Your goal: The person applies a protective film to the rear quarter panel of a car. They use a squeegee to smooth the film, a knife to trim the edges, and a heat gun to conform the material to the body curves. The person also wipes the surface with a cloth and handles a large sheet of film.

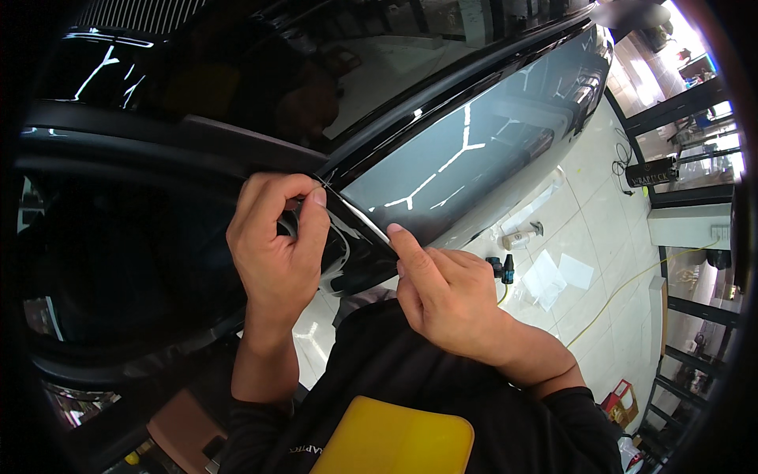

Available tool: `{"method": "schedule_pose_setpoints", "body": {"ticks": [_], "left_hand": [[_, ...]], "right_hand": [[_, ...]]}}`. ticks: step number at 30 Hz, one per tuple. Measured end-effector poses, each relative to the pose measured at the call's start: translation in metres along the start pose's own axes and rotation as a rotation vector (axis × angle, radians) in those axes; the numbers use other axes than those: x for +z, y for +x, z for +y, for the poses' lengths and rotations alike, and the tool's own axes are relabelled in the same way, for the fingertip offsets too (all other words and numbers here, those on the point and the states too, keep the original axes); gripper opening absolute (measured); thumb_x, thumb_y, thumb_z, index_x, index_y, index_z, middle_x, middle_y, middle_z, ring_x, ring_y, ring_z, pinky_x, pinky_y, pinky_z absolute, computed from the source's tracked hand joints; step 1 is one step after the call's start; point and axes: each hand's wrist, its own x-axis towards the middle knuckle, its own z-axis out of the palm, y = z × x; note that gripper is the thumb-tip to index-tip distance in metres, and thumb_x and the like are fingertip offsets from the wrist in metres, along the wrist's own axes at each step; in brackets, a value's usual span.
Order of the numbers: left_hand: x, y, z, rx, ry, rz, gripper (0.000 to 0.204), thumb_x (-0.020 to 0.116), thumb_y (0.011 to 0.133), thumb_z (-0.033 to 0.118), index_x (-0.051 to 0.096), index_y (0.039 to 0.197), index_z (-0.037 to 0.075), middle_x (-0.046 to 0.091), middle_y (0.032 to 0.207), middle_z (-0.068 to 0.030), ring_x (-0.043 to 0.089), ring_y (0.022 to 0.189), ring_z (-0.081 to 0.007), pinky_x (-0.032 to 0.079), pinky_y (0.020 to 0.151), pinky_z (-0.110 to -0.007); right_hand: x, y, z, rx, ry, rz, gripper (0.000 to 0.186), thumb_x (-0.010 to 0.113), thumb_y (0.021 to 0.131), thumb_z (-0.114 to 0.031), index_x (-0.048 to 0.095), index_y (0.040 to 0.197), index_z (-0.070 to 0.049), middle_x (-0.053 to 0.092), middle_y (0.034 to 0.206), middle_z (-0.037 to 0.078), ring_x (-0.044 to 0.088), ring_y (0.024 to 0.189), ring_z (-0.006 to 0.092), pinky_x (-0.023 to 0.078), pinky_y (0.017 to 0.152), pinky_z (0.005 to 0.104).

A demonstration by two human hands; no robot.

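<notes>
My left hand point(280, 241) is at the corner where the dark car's open door point(126, 189) meets the body. Its thumb and forefinger are pinched together there, and whatever is between the tips is too small to make out. A thin bright line point(359, 215) runs along the edge of the glossy car panel point(466, 158), from near the left fingertips towards my right hand point(450, 296). The right forefinger is stretched out with its tip on that edge, the other fingers loosely curled. A clear, crinkled film-like piece point(339, 257) hangs just right of my left wrist.
A yellow flat piece point(399, 438) lies against my dark shirt. On the tiled floor at right are a spray bottle point(521, 237), white sheets point(545, 278), a black-and-teal tool point(505, 268) and a yellow cord point(612, 296). A black cylinder point(652, 172) and a red-edged box point(621, 401) stand farther right.
</notes>
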Motion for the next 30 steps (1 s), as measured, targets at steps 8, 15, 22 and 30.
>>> {"method": "schedule_pose_setpoints", "body": {"ticks": [8,15,22,30], "left_hand": [[0.0003,0.0019,0.0009,0.003,0.020,0.001,0.007,0.065,0.082,-0.002,0.064,0.089,0.000,0.062,0.083,-0.0082,0.059,0.073,-0.0197,0.047,0.066,-0.029],[0.0002,0.0019,0.0008,-0.002,0.012,-0.003,0.007,0.065,0.083,-0.001,0.064,0.089,0.000,0.063,0.084,-0.0081,0.059,0.073,-0.0193,0.047,0.065,-0.029],[0.0004,0.0022,-0.0010,0.022,0.004,0.000,0.005,0.065,0.086,-0.001,0.065,0.091,0.001,0.061,0.084,-0.0030,0.054,0.070,-0.0087,0.042,0.064,-0.023],[-0.0006,0.0018,-0.0013,0.038,0.007,0.007,0.005,0.065,0.086,-0.002,0.065,0.090,0.001,0.061,0.084,-0.0033,0.054,0.070,-0.0089,0.042,0.064,-0.023]], "right_hand": [[-0.0041,-0.0004,-0.0012,0.009,-0.003,-0.027,0.051,0.065,0.075,0.006,0.056,0.126,0.006,0.056,0.065,0.006,0.057,0.051,0.0211,0.047,0.049,0.0325],[0.0004,-0.0030,0.0036,-0.026,-0.019,0.025,0.053,0.066,0.073,0.002,0.056,0.125,0.007,0.051,0.065,0.004,0.053,0.051,0.0184,0.045,0.049,0.0310],[0.0012,-0.0038,0.0050,-0.045,-0.021,0.037,0.054,0.066,0.073,0.000,0.057,0.125,0.007,0.047,0.063,0.003,0.050,0.050,0.0170,0.044,0.049,0.0305],[0.0022,-0.0043,0.0045,-0.043,-0.025,0.045,0.055,0.066,0.072,-0.001,0.056,0.126,0.007,0.048,0.063,0.002,0.051,0.050,0.0168,0.044,0.049,0.0302]]}}
